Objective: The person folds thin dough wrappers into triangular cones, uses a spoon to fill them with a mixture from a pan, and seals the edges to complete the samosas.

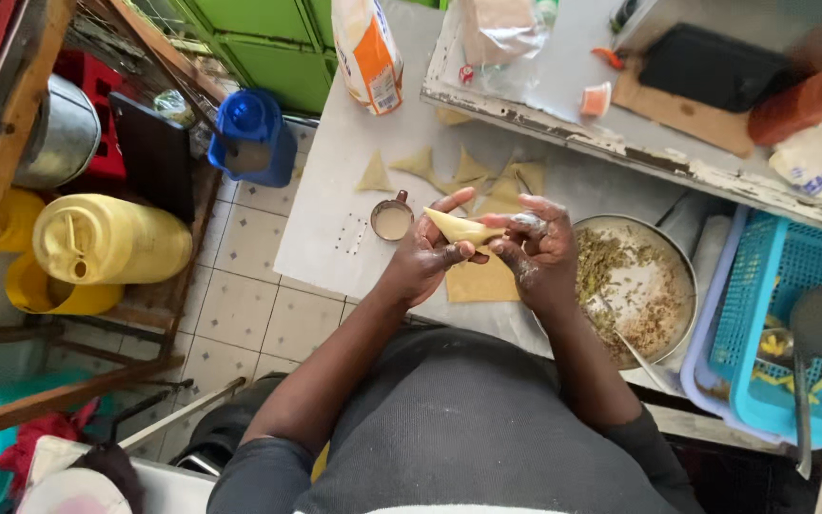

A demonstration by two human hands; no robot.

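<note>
Folding is under way on one pastry pocket (461, 228), a pale yellow triangular piece that is held in the air just above the worktop (325, 228), directly beside the round metal pan (682, 257) on its left. The pocket is gripped from both ends: the fingers of the left hand (425, 255) are closed on its near corner, and the flour-dusted fingers of the right hand (539, 249) are pinched on its far edge, so neither hand is open. Whether the pocket is already filled cannot be told, since its opening is hidden by the fingers. As a judgement, the work is partly done. Several folded triangles (459, 169) are laid on the worktop beyond the pan's left rim, well apart from the hands, and they are counted as finished pieces. A good deal is judged to be left: the pan is still well covered with a green-flecked filling (620, 276), a spoon (635, 350) is left resting in it, and a flat square sheet of dough (480, 281) is kept just beside the pan's left rim, under the hands. A small metal cup (392, 219) of pale paste is stood further left of the pan, near the left hand. A blue basket (763, 286) is seen to the right of the pan.
</note>
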